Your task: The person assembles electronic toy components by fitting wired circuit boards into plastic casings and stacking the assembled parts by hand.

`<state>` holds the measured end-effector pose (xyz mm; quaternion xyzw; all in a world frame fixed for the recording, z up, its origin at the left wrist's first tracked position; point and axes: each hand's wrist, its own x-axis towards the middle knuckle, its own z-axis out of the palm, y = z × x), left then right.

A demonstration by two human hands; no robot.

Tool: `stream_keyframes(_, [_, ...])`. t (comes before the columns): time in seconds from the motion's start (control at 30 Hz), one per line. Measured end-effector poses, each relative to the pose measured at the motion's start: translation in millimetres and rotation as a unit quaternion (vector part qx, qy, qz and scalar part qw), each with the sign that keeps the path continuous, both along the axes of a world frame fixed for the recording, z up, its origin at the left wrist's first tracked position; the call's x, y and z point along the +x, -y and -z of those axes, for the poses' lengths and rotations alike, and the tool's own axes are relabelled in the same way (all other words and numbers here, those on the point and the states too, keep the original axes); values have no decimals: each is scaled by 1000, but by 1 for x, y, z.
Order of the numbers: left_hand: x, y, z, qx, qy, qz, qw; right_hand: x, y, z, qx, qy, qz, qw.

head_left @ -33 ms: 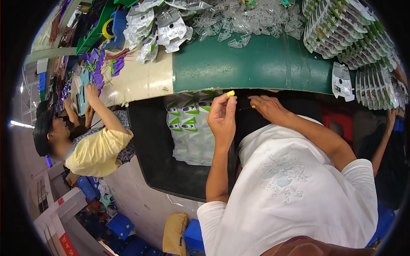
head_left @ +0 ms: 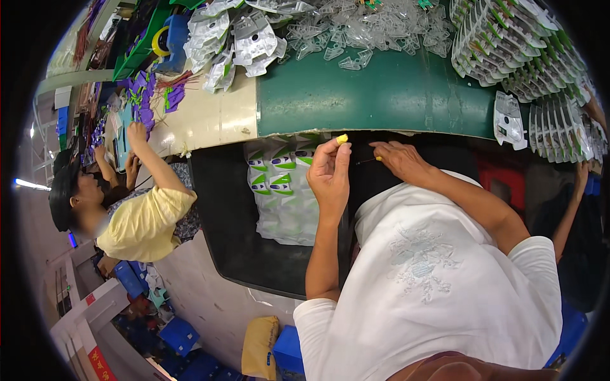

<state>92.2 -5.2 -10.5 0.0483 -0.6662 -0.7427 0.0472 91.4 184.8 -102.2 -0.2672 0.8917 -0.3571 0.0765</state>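
Observation:
My left hand is raised in front of the bench edge, fingers curled in and thumb against the index finger. A small yellow piece, perhaps a fingertip cover, sits at the index tip; whether anything is pinched there is too small to tell. To its right, over my dark lap, my right hand is bent with its fingers together. Another bit of yellow shows at its fingers. From them a thin, dark, wire-like piece points left toward my left hand; its kind is unclear.
Ahead is a green-topped bench bearing a heap of clear plastic parts. Silvery blister packs lie left, and stacked ones right. A sheet of green-and-white packs hangs below the edge. A person in yellow works at left.

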Motion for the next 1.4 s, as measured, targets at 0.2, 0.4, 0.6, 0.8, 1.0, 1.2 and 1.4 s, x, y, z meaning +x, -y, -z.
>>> stream_keyframes(0.2, [13, 6, 6, -43, 10, 27, 999, 23, -21, -72, -151, 116, 78, 979])
stream_keyframes(0.4, [23, -14, -1, -23, 15, 80, 996, 24, -37, -108, -171, 95, 103, 975])
stream_keyframes(0.6, [18, -21, -3, -29, -4, 75, 997, 17, -37, -108, -190, 114, 115, 968])
stream_keyframes(0.8, [16, -29, -6, 2, -4, 54, 999, 1, -15, -122, -255, 59, 110, 959])
stream_keyframes(1.0, [10, -36, -1, 17, 48, 55, 997, -11, -20, -122, -187, 36, 106, 976])
stream_keyframes(1.2, [4, -44, -5, -18, -14, 39, 999, -21, -24, -131, -194, 50, 84, 976])
stream_keyframes(1.4, [-5, -28, -16, 120, 122, 181, 968, -32, -37, -127, -293, 171, 49, 939])
